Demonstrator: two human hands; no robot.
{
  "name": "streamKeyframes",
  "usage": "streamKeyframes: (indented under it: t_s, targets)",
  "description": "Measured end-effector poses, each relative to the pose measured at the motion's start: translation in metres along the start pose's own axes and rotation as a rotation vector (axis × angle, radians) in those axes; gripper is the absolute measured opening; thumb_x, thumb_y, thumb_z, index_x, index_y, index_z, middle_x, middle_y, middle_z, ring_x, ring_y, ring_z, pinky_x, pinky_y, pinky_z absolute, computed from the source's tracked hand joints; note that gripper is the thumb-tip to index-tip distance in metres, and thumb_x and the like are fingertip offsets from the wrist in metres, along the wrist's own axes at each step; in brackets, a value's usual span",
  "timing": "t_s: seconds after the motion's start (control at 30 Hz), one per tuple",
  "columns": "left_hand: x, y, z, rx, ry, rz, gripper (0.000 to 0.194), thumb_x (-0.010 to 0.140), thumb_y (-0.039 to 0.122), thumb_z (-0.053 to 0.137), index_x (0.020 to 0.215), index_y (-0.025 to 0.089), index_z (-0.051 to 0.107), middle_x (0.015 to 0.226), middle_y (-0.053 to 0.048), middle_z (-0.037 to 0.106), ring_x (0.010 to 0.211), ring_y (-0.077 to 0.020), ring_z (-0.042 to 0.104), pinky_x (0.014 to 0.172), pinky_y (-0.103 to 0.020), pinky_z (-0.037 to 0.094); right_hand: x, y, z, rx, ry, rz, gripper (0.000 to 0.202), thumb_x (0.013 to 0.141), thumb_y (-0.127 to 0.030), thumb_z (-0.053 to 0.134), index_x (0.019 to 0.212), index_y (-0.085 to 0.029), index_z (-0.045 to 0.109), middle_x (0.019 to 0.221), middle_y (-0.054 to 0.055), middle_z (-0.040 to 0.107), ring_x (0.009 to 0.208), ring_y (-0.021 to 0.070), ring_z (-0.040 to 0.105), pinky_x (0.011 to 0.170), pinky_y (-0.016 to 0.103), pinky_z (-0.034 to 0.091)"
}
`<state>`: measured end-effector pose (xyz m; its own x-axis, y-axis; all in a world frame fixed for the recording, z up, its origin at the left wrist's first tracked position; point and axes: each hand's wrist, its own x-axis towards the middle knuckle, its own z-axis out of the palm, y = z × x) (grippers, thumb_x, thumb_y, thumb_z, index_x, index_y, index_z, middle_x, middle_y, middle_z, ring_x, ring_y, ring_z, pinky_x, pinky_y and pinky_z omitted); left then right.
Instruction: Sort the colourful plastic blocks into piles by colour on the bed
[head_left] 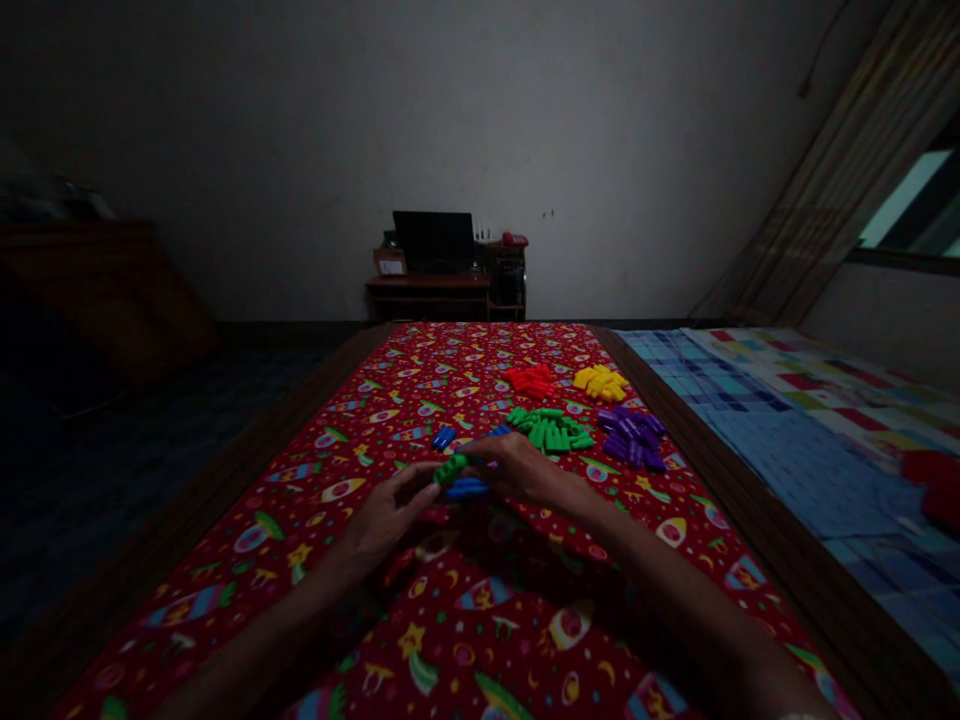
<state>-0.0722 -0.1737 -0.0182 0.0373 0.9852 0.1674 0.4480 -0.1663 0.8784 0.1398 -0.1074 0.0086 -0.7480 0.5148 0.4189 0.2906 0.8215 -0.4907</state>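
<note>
- In a dim room, a pale wall (285,130) fills the upper frame; a red patterned cloth (315,560) runs down the centre, serving as a flat working surface.
- Just below the frame's centre, the left hand (384,515) pinches a green piece (451,468) between thumb and fingers, probably to steady it.
- The right hand (521,468) curls in from the other side, its fingers at the piece's right end; whether they pinch it too, I cannot tell.
- The green piece is small and bright, with a knobbly upper face; finer detail is lost in the gloom.
- A blue piece (466,488) shows directly beneath it in the frame; whether they touch is unclear.
- Loose blue pieces (443,438) lie just above the hands.
- Right of centre sit a green pile (553,430), purple pile (634,440), red pile (530,379) and yellow pile (601,382), apparently grouped by colour for easy picking.
</note>
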Motion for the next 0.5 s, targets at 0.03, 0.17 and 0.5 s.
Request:
streamKeyframes:
  t_s: [0.03, 0.17, 0.5]
  targets:
    - [0.000, 0.000, 0.002, -0.010, 0.014, 0.007, 0.047, 0.077, 0.056, 0.059, 0.108, 0.021, 0.065, 0.099, -0.007, 0.074, 0.087, -0.0252, 0.070, 0.075, -0.037, 0.059, 0.000, 0.008, -0.006, -0.054, 0.057, 0.058, 0.023, 0.091, -0.023, 0.052, 0.106, -0.019, 0.069, 0.091, 0.006, 0.072, 0.076, 0.0144, 0.065, 0.067, 0.020, 0.041]
    - [-0.003, -0.005, 0.004, 0.073, 0.079, 0.053, 0.044, 0.084, 0.051, 0.052, 0.115, 0.021, 0.061, 0.107, -0.008, 0.072, 0.094, -0.0246, 0.069, 0.077, -0.035, 0.058, -0.007, 0.052, -0.037, -0.347, 0.297, 0.404, 0.023, 0.091, -0.022, 0.051, 0.103, -0.018, 0.070, 0.096, 0.008, 0.073, 0.085, 0.0171, 0.065, 0.073, 0.022, 0.041]
    - [0.011, -0.042, -0.014, 0.444, 0.214, 0.177, 0.040, 0.090, 0.041, 0.039, 0.117, 0.019, 0.060, 0.120, -0.010, 0.065, 0.112, -0.0250, 0.061, 0.097, -0.041, 0.048, -0.031, 0.098, -0.042, -0.645, 0.151, 0.818, 0.035, 0.096, -0.033, 0.042, 0.095, -0.015, 0.072, 0.089, 0.012, 0.073, 0.081, 0.0204, 0.066, 0.062, 0.026, 0.034]
